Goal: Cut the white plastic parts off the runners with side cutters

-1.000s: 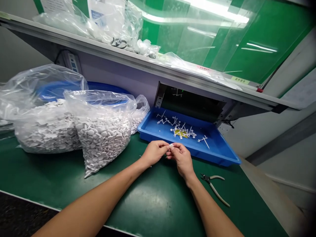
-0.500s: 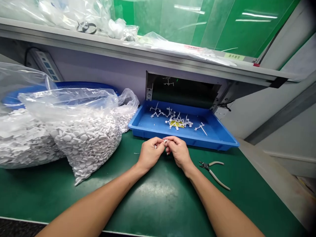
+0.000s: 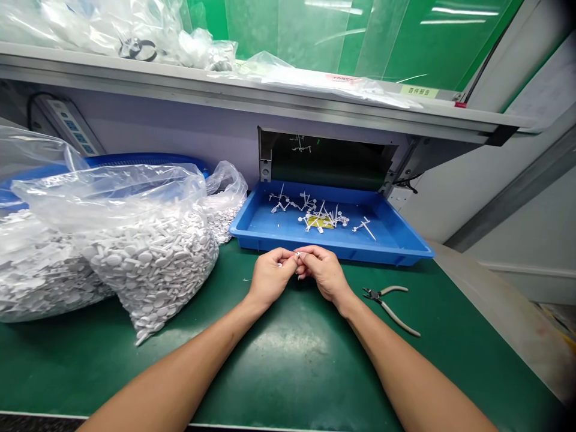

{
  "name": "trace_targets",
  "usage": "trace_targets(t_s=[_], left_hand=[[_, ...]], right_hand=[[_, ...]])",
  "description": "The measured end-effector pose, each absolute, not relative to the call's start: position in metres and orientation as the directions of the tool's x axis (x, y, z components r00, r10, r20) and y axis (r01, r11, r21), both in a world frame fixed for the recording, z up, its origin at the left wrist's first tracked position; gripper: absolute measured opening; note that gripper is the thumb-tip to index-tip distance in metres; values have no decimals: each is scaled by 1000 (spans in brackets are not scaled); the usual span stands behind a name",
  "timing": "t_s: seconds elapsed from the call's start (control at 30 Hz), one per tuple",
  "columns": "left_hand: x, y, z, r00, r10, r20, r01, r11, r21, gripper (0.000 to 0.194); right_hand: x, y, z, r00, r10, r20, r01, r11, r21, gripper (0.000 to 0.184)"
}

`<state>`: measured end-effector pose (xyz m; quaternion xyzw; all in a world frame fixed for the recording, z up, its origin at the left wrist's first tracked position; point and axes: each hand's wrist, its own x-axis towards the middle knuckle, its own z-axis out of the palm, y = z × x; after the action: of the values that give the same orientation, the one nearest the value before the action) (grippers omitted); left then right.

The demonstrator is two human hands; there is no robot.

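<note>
- Head view: a green work mat [image 3: 288, 375] covers the bench across the lower frame, and a metal shelf [image 3: 252, 102] runs across the upper frame, with clear plastic bags [image 3: 153, 36] lying on it.
- Upper left of the frame: a blue basket [image 3: 148, 159] sits behind the bagged stock, below a power strip [image 3: 67, 117] mounted on the wall.
- Left of the frame: two large clear bags of white plastic parts rest on the mat, the nearer bag [image 3: 148, 264] overlapping the farther bag [image 3: 40, 282]. A smaller bag [image 3: 225, 192] stands behind them, against the blue tray.
- Centre of the frame: a shallow blue tray [image 3: 360, 255] lies below a dark opening [image 3: 324, 162] and holds a loose tangle of white plastic runners [image 3: 288, 204] around a yellow label [image 3: 320, 223].
- Centre of the frame, just in front of the tray: the left hand [image 3: 270, 279] and right hand [image 3: 324, 273] meet above the mat, both closed, with fingers curled inward.
- Between the fingertips: a small white plastic piece [image 3: 297, 256] is gripped by both hands, mostly hidden by the fingers; its exact shape cannot be determined.
- Right of the hands: a pair of side cutters [image 3: 396, 318] with pale handles lies on the mat, untouched and near the right hand.
</note>
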<state>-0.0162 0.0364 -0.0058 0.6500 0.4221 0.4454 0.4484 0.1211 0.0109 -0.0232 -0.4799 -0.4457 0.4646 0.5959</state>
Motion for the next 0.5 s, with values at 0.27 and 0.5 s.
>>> trace_targets(t_s=[0.27,0.5], left_hand=[[-14,41,-10,254,967,22,67,-41,997,20],[-14,41,-7,310,938,-155,7,161,987,23]], right_hand=[[128,8,-23,145,950,276,330,216,-919,21],[130,7,-24,95,942,321,416,255,-873,23]])
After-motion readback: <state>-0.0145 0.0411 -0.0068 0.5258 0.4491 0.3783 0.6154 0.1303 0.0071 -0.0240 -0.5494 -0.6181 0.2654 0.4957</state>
